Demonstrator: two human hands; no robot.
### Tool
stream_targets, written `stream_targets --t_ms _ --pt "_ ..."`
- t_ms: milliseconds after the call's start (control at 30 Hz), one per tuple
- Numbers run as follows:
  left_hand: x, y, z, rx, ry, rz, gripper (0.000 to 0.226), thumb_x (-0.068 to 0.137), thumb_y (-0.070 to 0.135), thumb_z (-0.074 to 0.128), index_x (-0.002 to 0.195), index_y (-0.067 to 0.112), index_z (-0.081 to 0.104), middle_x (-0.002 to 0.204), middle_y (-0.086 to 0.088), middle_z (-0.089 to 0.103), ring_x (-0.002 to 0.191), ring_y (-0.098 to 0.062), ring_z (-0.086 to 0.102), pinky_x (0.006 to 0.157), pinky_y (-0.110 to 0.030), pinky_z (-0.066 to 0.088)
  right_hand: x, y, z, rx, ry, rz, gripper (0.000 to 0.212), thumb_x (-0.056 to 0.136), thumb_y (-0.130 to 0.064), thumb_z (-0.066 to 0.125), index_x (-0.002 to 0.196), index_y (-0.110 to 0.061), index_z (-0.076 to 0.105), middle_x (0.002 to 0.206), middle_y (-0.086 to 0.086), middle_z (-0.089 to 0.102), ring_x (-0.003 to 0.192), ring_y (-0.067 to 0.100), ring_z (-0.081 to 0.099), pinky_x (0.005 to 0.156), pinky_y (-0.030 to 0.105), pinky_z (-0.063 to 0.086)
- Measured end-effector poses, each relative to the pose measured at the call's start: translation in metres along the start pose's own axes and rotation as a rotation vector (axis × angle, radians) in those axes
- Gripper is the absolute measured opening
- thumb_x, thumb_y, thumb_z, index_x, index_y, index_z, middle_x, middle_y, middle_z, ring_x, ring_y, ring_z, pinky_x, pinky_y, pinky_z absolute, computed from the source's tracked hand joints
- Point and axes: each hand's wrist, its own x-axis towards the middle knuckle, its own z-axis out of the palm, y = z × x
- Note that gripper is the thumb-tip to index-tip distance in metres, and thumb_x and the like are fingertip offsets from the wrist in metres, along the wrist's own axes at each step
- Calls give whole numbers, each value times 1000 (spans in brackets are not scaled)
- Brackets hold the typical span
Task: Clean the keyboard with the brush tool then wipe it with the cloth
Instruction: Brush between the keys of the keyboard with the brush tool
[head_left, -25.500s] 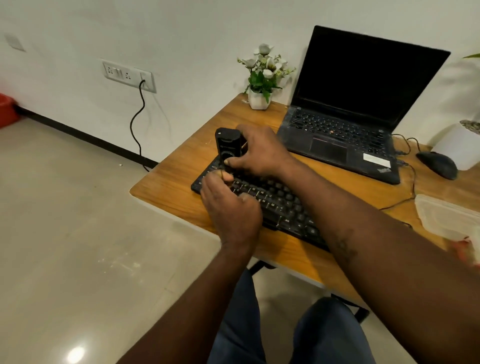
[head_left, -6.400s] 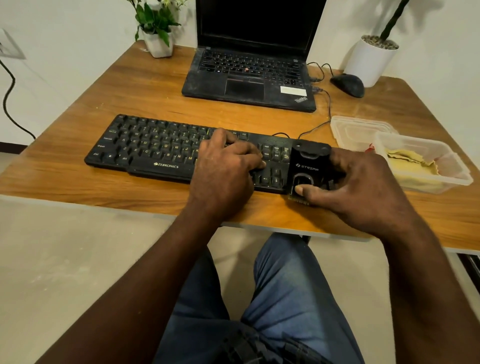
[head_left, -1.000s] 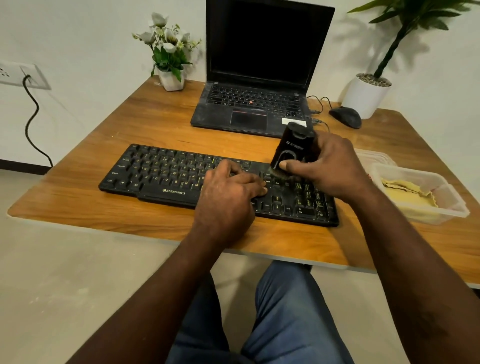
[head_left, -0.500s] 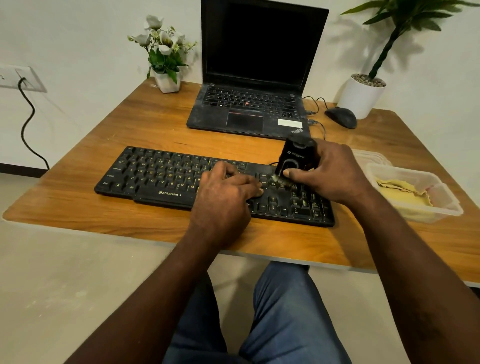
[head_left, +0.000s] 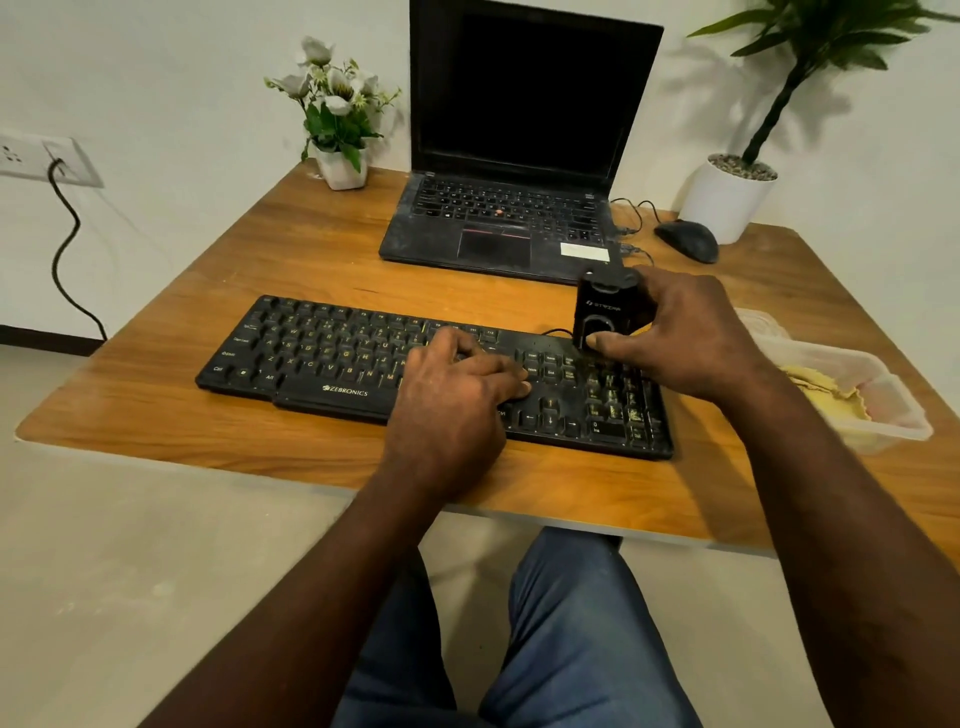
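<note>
Clear plastic container (head_left: 906, 428) at the surface's right edge holds a crumpled yellow cloth (head_left: 823, 387). Black Zebronics keyboard (head_left: 332, 358), numpad keys speckled, lies along the wooden surface's (head_left: 311, 260) near edge. Right hand (head_left: 691, 338): grip closed round the black, blocky brush tool (head_left: 605, 312), upright at the keyboard's far right corner. Left hand (head_left: 457, 400): grip relaxed, fingers resting on the keys.
</note>
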Motion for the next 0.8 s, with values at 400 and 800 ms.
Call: stream_targets --t_ms 400,800 --pt "0 -2 4 -25 51 13 59 82 26 27 113 28 77 119 13 73 110 -19 43 83 -44 43 -11 21 1 -85 -116 -260 38 74 -21 90 105 -26 67 91 -10 71 81 10 68 71 42 57" --pt "-1 -3 7 -19 118 36 50 86 25 33 107 25 79 111 9 76 104 -20 42 78 -40 40 -8 -14 39 -116 21 -409 36 74 -28 85 106 -22 70 93 -7 73 81 13 58 79 29 41"
